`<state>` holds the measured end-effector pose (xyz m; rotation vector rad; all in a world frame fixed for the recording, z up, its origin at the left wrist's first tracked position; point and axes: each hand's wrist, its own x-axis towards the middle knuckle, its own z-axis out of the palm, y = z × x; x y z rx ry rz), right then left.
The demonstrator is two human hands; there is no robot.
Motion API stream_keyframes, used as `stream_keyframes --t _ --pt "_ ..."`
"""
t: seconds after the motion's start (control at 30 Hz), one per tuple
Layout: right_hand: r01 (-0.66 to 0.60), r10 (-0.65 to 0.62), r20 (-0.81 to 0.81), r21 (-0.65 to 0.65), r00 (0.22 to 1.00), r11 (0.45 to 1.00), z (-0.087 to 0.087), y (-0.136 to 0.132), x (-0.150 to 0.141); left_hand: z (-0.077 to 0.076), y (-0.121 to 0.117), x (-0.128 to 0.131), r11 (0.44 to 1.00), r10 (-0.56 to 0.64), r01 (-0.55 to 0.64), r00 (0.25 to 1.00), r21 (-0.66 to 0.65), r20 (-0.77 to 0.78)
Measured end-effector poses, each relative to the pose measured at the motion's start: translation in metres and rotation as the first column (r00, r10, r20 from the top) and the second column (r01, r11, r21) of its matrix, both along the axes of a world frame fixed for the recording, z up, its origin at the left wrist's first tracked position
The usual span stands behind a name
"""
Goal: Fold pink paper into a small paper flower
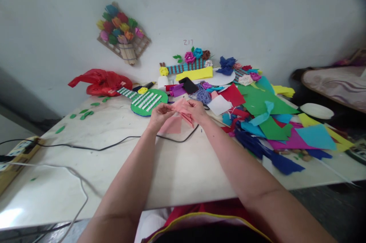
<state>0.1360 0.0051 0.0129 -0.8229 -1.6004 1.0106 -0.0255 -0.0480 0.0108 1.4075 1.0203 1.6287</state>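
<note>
Between my two hands is a folded, gathered piece of pink crepe paper (185,112), held just above the table. My left hand (160,116) pinches its left edge between thumb and fingers. On the other side my right hand (197,111) is closed on the gathered part, its fingertips partly hidden by the paper. A flat pink paper square (170,125) lies on the table below them. Just left of my hands rests a green guitar-shaped craft piece (156,98) with white strips and a yellow paper flower (142,90).
Coloured paper sheets (259,100) and scraps pile up on the right. A black phone (188,85) and purple yarn (203,96) lie behind my hands. A black cable (114,144) crosses the table from a power strip (20,155). A red plastic bag (104,82) sits back left.
</note>
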Motion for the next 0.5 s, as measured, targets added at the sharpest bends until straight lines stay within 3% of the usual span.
stream_keyframes --t 0.37,0.5 --pt "0.013 -0.013 0.006 0.042 1.000 0.999 0.0044 -0.0074 -0.0002 0.0022 -0.0011 0.0021 0.995 0.093 -0.095 0.993 -0.023 -0.075" --pt "0.011 -0.011 -0.007 0.042 1.000 0.999 0.0025 -0.0076 -0.0017 0.0037 -0.0028 0.0055 0.993 0.100 -0.102 0.995 -0.064 -0.022"
